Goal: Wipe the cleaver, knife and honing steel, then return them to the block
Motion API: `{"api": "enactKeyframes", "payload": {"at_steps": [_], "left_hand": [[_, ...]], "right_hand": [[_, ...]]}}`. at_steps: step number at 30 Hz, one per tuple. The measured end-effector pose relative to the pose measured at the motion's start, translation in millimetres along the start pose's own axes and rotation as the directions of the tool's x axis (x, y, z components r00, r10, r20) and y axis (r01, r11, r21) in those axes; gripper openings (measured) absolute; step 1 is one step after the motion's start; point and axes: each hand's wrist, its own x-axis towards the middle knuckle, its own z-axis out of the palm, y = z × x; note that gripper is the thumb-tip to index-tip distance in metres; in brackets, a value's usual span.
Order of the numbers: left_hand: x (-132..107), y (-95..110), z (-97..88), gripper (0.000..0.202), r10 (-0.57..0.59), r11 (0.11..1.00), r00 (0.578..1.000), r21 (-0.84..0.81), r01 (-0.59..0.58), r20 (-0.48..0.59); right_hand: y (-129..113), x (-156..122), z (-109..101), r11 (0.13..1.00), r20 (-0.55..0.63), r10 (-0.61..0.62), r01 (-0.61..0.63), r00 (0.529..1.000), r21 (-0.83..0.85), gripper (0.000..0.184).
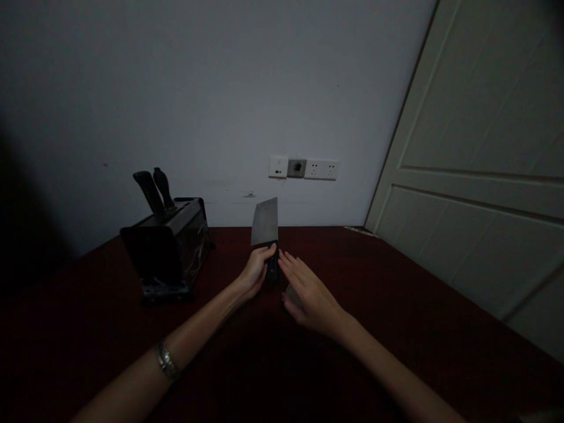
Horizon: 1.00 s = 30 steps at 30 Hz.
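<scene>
A cleaver (265,222) with a broad grey blade and a black handle points up and away from me, above the dark red table. My left hand (255,265) is closed around the cleaver's handle, thumb lying along it near the blade. Just right of the handle is my right hand (311,294), its fingers long and pressed together, fingertips close to the handle. Between its thumb and fingers shows a small pale grey thing (294,295), too dim to name. Whether the right fingertips touch the handle I cannot tell.
To the left stands a black and silver knife block (194,235) with two dark-handled tools (152,191) upright in it. The dark red tabletop (343,264) meets a pale wall with sockets (321,170). A white panelled door (476,235) borders the right side.
</scene>
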Motion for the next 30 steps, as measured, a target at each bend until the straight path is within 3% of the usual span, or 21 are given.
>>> {"api": "enactKeyframes", "payload": {"at_steps": [9,17,21,26,30], "left_hand": [[0,-3,6.6,0.018,-0.110,0.982,0.992,-0.148,0.119,0.066],[-6,0,14.3,0.027,-0.229,0.935,0.971,-0.262,0.239,0.069],[-6,-1,12.4,0.029,-0.266,0.923,0.956,-0.254,0.289,0.122],[-8,3,14.5,0.030,-0.303,0.902,0.947,-0.288,0.321,0.106],[-10,11,17.8,0.030,-0.328,0.896,0.929,-0.255,0.364,0.171]], "right_hand": [[3,3,11,0.988,-0.259,-0.113,0.081,0.959,-0.130,0.052],[10,9,7,0.972,-0.294,-0.185,0.131,0.938,-0.193,0.042],[11,13,7,0.957,-0.324,-0.235,0.160,0.916,-0.244,0.035],[14,15,8,0.934,-0.320,-0.296,0.202,0.900,-0.295,0.031],[18,19,2,0.921,-0.309,-0.336,0.241,0.890,-0.307,0.033]]}}
